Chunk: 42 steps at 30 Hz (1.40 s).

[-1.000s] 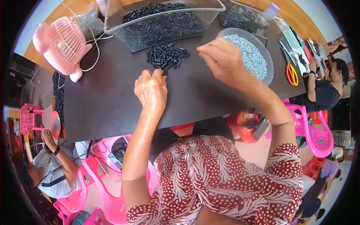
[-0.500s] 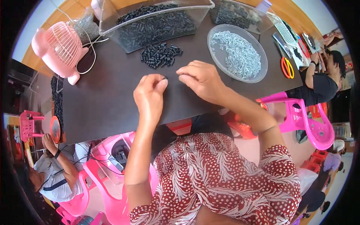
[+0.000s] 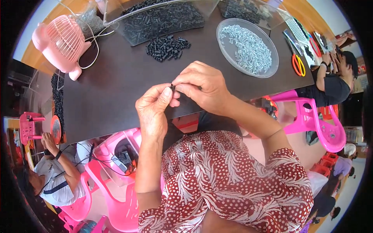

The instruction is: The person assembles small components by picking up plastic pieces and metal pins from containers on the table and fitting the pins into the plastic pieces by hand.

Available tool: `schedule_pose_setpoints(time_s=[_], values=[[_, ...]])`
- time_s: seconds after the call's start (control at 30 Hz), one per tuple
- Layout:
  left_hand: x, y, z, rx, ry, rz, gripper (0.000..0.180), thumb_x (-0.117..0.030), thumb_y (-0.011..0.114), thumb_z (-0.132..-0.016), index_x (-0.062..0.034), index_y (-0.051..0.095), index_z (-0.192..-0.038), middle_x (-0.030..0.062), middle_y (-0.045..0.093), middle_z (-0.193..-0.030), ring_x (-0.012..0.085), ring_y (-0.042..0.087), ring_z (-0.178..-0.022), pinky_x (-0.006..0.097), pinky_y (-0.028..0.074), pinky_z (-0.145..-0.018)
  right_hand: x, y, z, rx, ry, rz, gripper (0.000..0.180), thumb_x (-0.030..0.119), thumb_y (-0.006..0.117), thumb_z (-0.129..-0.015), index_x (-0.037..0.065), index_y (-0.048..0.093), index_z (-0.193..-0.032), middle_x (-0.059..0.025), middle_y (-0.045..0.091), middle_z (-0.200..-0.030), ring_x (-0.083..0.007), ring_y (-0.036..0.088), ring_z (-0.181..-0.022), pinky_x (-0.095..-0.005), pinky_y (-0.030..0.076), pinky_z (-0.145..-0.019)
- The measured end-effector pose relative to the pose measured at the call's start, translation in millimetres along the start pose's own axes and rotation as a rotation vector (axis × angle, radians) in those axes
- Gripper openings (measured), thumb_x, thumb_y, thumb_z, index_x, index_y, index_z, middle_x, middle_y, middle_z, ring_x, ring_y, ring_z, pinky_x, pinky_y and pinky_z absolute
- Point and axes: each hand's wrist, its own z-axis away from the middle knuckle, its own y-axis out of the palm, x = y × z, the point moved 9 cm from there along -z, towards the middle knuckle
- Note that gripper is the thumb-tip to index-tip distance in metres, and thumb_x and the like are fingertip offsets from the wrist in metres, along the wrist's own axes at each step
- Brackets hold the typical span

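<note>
My left hand (image 3: 155, 105) and my right hand (image 3: 204, 87) meet above the near edge of the dark table (image 3: 112, 89). Between their fingertips they pinch a small black plastic part (image 3: 172, 86). Whether a metal piece is in the right fingers is hidden. A loose heap of the same black parts (image 3: 167, 47) lies on the table beyond the hands. A round clear dish of small silver metal pieces (image 3: 248, 48) stands at the right.
A clear bin of black parts (image 3: 159, 17) stands at the table's far side, a pink fan (image 3: 62, 42) at the far left, orange scissors (image 3: 298, 64) at the right. Other people sit at the left (image 3: 50, 171) and right (image 3: 334, 77) on pink chairs.
My right hand came back from the silver dish and my left from the black heap; both drew together toward me and now join at the fingertips on a black part.
</note>
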Motion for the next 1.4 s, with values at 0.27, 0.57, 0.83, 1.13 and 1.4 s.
schedule_pose_setpoints(time_s=[0.27, 0.57, 0.83, 1.13, 1.4], values=[[17.5, 0.9, 4.4, 0.000, -0.141, 0.165, 0.016, -0.003, 0.061, -0.081, 0.0063, 0.061, -0.095, 0.0120, 0.063, -0.078, 0.0156, 0.058, -0.062, 0.024, 0.047, -0.059, 0.3, 3.6, 4.9, 0.027, 0.032, 0.031, 0.010, 0.005, 0.066, -0.070, 0.003, 0.064, -0.080, -0.0064, 0.061, -0.075, -0.0208, 0.057, -0.069, -0.0304, 0.045, -0.060], [15.6, 5.2, 9.9, -0.043, -0.095, 0.096, 0.016, -0.001, 0.063, -0.079, 0.0054, 0.061, -0.094, 0.0097, 0.062, -0.079, 0.0144, 0.056, -0.063, 0.025, 0.047, -0.060, 21.5, -5.4, 16.8, -0.102, -0.186, 0.127, 0.011, 0.003, 0.063, -0.071, 0.003, 0.063, -0.082, -0.0090, 0.056, -0.072, -0.0235, 0.054, -0.064, -0.0324, 0.044, -0.055], [17.0, 14.2, 4.7, -0.041, -0.011, 0.040, 0.014, -0.004, 0.064, -0.079, 0.0027, 0.063, -0.092, 0.0057, 0.061, -0.078, 0.0125, 0.055, -0.066, 0.023, 0.046, -0.060, -11.6, -39.2, 28.5, 0.005, -0.112, 0.429, 0.012, 0.011, 0.061, -0.071, 0.007, 0.063, -0.082, -0.0068, 0.057, -0.075, -0.0242, 0.055, -0.069, -0.0338, 0.045, -0.061], [23.2, 12.9, -0.1, -0.018, 0.029, -0.069, 0.011, -0.004, 0.066, -0.078, 0.0012, 0.064, -0.088, 0.0060, 0.062, -0.081, 0.0128, 0.058, -0.069, 0.023, 0.049, -0.058, -159.1, -146.4, 10.4, -0.033, 0.286, 0.674, 0.008, 0.009, 0.059, -0.073, 0.007, 0.066, -0.076, -0.0126, 0.060, -0.070, -0.0310, 0.058, -0.070, -0.0414, 0.046, -0.063], [24.0, 13.1, 2.3, -0.015, 0.019, -0.116, 0.012, -0.004, 0.066, -0.079, 0.0013, 0.064, -0.089, 0.0053, 0.061, -0.080, 0.0121, 0.058, -0.069, 0.022, 0.049, -0.059, -181.0, -102.8, 6.6, 0.222, 0.145, 0.885, 0.003, 0.011, 0.062, -0.068, 0.008, 0.062, -0.068, -0.0106, 0.056, -0.066, -0.0306, 0.056, -0.070, -0.0421, 0.045, -0.060]])
